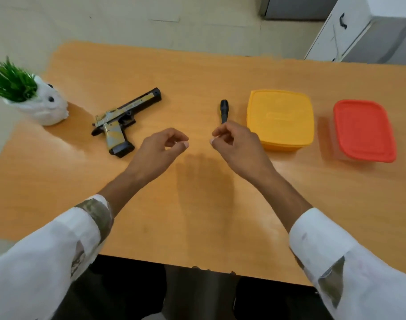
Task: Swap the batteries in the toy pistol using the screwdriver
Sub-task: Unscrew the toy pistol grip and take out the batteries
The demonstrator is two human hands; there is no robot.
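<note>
Hovering over table [197,215], your left hand [161,147] and right hand [235,144] loosely curled, gripping nothing. Flat near left lies toy pistol [125,113]; screwdriver [224,109] just beyond right. Grab handle first; pin pistol grip steady.

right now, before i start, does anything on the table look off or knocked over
Nothing stands out. The toy pistol lies flat on its side, and the screwdriver lies beside the yellow container. That and the red-lidded container have lids on. The planter sits near the table's left edge. No spill or damage shows.
</note>
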